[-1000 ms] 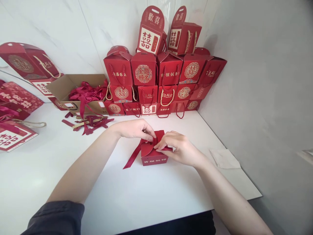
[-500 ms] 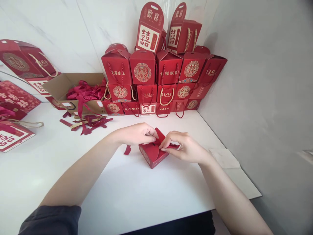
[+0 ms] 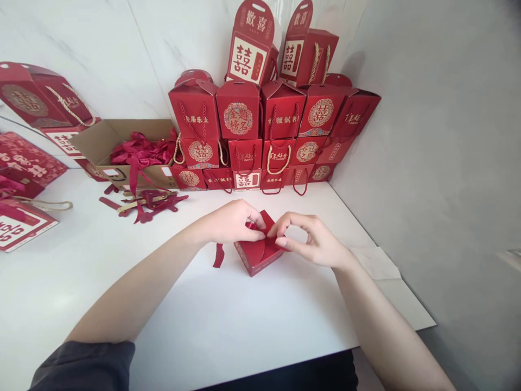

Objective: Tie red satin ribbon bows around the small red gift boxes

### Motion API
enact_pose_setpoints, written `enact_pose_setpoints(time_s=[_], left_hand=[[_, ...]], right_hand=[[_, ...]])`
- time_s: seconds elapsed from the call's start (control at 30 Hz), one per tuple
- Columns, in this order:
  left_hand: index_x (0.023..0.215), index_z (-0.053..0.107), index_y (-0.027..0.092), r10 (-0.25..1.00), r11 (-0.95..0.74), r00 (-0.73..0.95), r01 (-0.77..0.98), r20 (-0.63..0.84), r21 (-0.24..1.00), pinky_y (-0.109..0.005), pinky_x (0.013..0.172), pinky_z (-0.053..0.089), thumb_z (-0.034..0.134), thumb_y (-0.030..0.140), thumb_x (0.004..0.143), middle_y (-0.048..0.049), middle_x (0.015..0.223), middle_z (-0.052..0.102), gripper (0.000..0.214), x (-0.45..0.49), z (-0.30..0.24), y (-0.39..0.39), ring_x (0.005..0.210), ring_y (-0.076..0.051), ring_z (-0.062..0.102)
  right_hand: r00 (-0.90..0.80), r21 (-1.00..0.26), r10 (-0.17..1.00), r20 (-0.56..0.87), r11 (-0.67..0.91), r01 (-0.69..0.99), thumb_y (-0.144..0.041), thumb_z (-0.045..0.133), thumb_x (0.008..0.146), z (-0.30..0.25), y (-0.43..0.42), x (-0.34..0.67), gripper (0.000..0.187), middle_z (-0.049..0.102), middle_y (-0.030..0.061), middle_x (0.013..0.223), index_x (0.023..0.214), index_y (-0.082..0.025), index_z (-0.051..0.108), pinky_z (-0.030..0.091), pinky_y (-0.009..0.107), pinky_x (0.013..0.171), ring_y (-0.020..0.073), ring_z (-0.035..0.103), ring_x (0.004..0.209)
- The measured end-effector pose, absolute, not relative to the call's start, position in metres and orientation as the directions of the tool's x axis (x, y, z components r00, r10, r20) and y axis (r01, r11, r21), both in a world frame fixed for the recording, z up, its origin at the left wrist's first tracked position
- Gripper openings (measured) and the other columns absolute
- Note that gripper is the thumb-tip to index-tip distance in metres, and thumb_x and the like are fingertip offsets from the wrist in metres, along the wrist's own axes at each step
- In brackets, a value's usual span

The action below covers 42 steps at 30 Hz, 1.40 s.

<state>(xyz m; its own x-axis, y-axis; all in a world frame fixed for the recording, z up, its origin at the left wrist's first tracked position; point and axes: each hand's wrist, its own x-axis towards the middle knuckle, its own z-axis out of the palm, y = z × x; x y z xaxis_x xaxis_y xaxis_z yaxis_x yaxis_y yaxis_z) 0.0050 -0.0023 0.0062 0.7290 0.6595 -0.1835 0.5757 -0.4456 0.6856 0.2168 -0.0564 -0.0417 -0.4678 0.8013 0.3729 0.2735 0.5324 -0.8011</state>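
Note:
A small red gift box (image 3: pixel 251 255) with rounded, overlapping top flaps lies on the white table in front of me. My left hand (image 3: pixel 240 221) is bent over its far left side, with thumb and fingers pinched at the top. A loop of red ribbon (image 3: pixel 251 224) shows among those fingers, and a ribbon tail (image 3: pixel 218 255) hangs to the left of the box. At the top centre, the thumb and forefinger of my right hand (image 3: pixel 303 236) curl close together at the ribbon. Their tips partly hide what they grip.
Red gift boxes (image 3: pixel 239 117) with rope handles are stacked against the back wall. An open cardboard box (image 3: pixel 152 176) of ribbons stands to their left, with loose red strips (image 3: pixel 152 202) before it. More red packaging (image 3: pixel 24 228) lies at far left. A grey wall (image 3: pixel 427 163) bounds the right.
The ribbon loop that showed in my right hand is no longer visible there. Ribbon now shows between my left fingers, and more of the left tail is visible. My right fingers have shifted slightly.

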Motion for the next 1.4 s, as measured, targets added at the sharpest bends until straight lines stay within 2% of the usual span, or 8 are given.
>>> enact_pose_setpoints(time_s=[0.1, 0.23, 0.43, 0.67, 0.9, 1.13, 1.27, 1.4], left_hand=[[0.082, 0.074, 0.02, 0.678, -0.553, 0.729, 0.594, -0.099, 0.585, -0.023, 0.056, 0.04, 0.061, 0.022, 0.072, 0.0024, 0.071, 0.07, 0.016, 0.008, 0.009, -0.011, 0.06, -0.012, 0.057], [0.078, 0.073, 0.021, 0.7, -0.674, 0.705, 0.597, 0.116, 0.435, -0.023, 0.058, 0.039, 0.062, 0.019, 0.071, 0.0036, 0.064, 0.066, 0.013, 0.009, 0.0, -0.015, 0.057, -0.011, 0.054], [0.081, 0.071, 0.02, 0.642, -0.753, 0.645, 0.424, 0.415, 0.504, -0.023, 0.069, 0.046, 0.061, 0.018, 0.078, -0.0004, 0.078, 0.069, 0.011, 0.008, -0.032, -0.008, 0.069, -0.011, 0.061], [0.077, 0.068, 0.017, 0.603, -0.789, 0.597, 0.352, 0.529, 0.503, -0.02, 0.058, 0.045, 0.063, 0.02, 0.079, -0.0002, 0.07, 0.068, 0.005, 0.008, -0.047, -0.005, 0.058, -0.008, 0.057], [0.074, 0.067, 0.016, 0.482, -0.869, 0.587, 0.225, 0.65, 0.442, -0.018, 0.054, 0.045, 0.067, 0.014, 0.076, 0.0, 0.066, 0.067, 0.002, 0.008, -0.051, 0.001, 0.054, -0.007, 0.057], [0.075, 0.066, 0.016, 0.435, -0.897, 0.591, 0.222, 0.679, 0.382, -0.019, 0.053, 0.045, 0.067, 0.013, 0.076, 0.0011, 0.065, 0.065, 0.004, 0.008, -0.054, 0.002, 0.053, -0.007, 0.054], [0.078, 0.066, 0.017, 0.377, -0.926, 0.622, 0.258, 0.686, 0.276, -0.018, 0.052, 0.044, 0.065, 0.014, 0.078, 0.0019, 0.067, 0.066, 0.003, 0.006, -0.053, 0.002, 0.054, -0.007, 0.056], [0.078, 0.065, 0.02, 0.249, -0.952, 0.666, 0.303, 0.703, 0.05, -0.017, 0.051, 0.043, 0.062, 0.016, 0.081, 0.0044, 0.067, 0.068, 0.006, 0.004, -0.049, 0.002, 0.054, -0.006, 0.058]], right_hand=[[-0.352, -0.833, 0.851, 0.391, 0.489, 0.258, -0.028, 0.05, 0.096, -0.048, -0.05, 0.214, 0.014, 0.067, 0.0065, 0.115, 0.105, -0.022, 0.059, 0.048, 0.037, 0.095, 0.0192, 0.063, 0.107], [-0.445, -0.743, 0.789, 0.423, 0.584, 0.328, -0.019, 0.049, 0.095, -0.057, -0.042, 0.21, 0.02, 0.067, 0.0058, 0.113, 0.104, -0.023, 0.066, 0.046, 0.039, 0.097, 0.0192, 0.061, 0.107], [-0.386, -0.732, 0.791, 0.475, 0.598, 0.327, -0.02, 0.061, 0.089, -0.063, -0.036, 0.216, 0.016, 0.071, 0.004, 0.103, 0.098, -0.026, 0.072, 0.048, 0.04, 0.094, 0.0201, 0.061, 0.102], [-0.293, -0.682, 0.795, 0.531, 0.607, 0.408, -0.013, 0.063, 0.082, -0.063, -0.039, 0.211, 0.012, 0.072, 0.0046, 0.093, 0.088, -0.022, 0.07, 0.049, 0.04, 0.089, 0.0204, 0.064, 0.093], [-0.362, -0.597, 0.732, 0.577, 0.681, 0.424, -0.009, 0.055, 0.084, -0.063, -0.042, 0.209, 0.018, 0.068, -0.0005, 0.09, 0.096, -0.022, 0.058, 0.035, 0.046, 0.108, 0.0148, 0.064, 0.08], [-0.296, -0.46, 0.643, 0.706, 0.735, 0.498, -0.006, 0.051, 0.088, -0.063, -0.04, 0.212, 0.019, 0.068, 0.0033, 0.091, 0.094, -0.023, 0.059, 0.043, 0.044, 0.099, 0.0193, 0.061, 0.092], [-0.34, -0.557, 0.716, 0.61, 0.693, 0.459, -0.008, 0.051, 0.09, -0.06, -0.041, 0.212, 0.019, 0.069, 0.0029, 0.092, 0.097, -0.023, 0.061, 0.048, 0.04, 0.09, 0.0182, 0.061, 0.087], [-0.41, -0.636, 0.749, 0.52, 0.66, 0.4, -0.013, 0.053, 0.092, -0.058, -0.041, 0.214, 0.018, 0.068, 0.0042, 0.096, 0.102, -0.023, 0.064, 0.05, 0.037, 0.086, 0.0185, 0.061, 0.092]])
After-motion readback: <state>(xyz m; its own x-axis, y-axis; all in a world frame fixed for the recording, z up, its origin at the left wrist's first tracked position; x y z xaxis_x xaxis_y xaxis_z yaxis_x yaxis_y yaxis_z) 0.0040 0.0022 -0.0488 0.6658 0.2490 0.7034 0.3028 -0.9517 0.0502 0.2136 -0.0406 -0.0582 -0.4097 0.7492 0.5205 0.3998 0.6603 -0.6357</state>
